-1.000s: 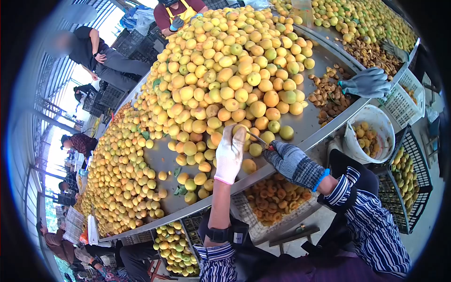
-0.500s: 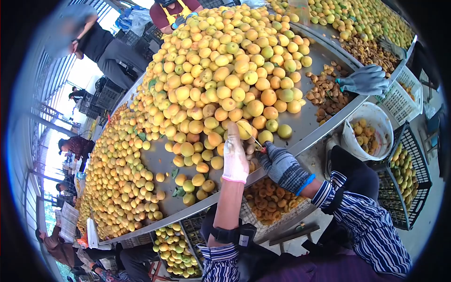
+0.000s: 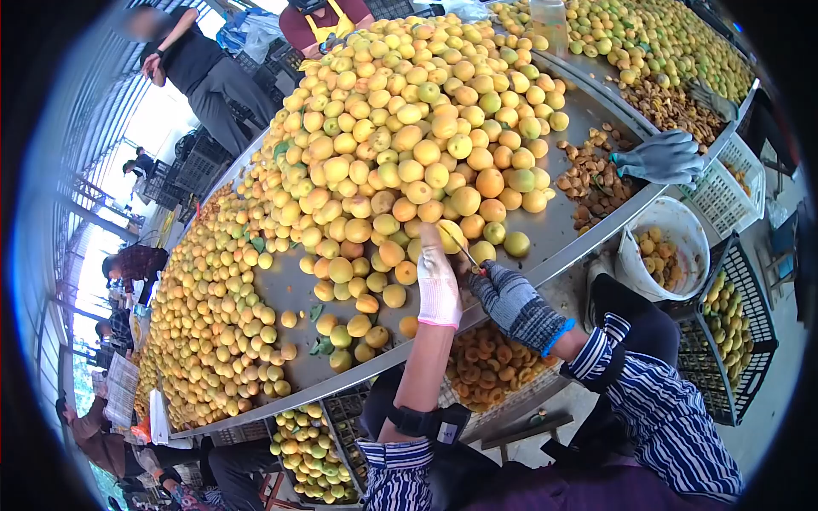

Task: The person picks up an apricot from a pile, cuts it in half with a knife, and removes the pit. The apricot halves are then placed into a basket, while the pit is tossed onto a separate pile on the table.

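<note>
Pinching an apricot (image 3: 449, 235) in left hand (image 3: 439, 288) grip, clenching knife (image 3: 461, 248) in right hand (image 3: 513, 300); apparently halved one crate (image 3: 487, 368) only, leaving huge heap (image 3: 409, 128) on bench (image 3: 564, 223)

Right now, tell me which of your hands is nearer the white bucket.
Right. The grey-gloved right hand is apart from the white bucket, to its left in view; the white-gloved left hand lies even farther left.

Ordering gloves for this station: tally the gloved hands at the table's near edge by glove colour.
White, left hand gripping a fruit: 1
Dark grey knit, right hand gripping the knife: 1
Blue-grey, co-worker's hand by the pits: 1
Total: 3
</note>
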{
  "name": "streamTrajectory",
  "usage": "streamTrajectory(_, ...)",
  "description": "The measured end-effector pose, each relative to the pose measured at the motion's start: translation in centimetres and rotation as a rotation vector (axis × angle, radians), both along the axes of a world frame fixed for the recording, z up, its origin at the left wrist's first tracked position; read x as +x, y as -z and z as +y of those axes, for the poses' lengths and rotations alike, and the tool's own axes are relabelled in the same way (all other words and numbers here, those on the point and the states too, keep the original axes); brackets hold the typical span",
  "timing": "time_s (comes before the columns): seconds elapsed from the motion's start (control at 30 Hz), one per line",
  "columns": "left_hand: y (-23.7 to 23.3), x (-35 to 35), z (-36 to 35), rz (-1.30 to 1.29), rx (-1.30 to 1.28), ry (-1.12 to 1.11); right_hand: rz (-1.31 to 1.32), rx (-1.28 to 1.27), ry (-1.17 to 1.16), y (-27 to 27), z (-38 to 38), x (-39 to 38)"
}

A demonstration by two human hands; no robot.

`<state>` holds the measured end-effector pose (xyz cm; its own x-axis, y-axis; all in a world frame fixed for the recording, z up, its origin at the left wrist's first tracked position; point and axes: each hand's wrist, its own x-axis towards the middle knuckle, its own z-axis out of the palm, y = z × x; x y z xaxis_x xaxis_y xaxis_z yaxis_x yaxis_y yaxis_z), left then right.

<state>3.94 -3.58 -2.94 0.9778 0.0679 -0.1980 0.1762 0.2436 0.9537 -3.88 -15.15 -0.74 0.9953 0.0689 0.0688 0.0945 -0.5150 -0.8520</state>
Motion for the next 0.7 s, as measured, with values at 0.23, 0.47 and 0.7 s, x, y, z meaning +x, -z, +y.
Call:
streamTrajectory(0.23, 3.2, 1.3, 2.3, -0.167, 0.621, 0.260, 0.095, 0.032, 0.108, 0.3, 0.3, 0.5)
streamTrajectory(0.47, -5.2, -0.4, 1.7, -0.115, 0.440, 0.349, 0.029, 0.055, 0.096, -0.3, -1.1, 0.7)
streamTrajectory(0.7, -5.8, -1.5, 0.6, -0.097, 0.411, 0.271, 0.313, 0.261, 0.052, -0.9, -0.3, 0.9)
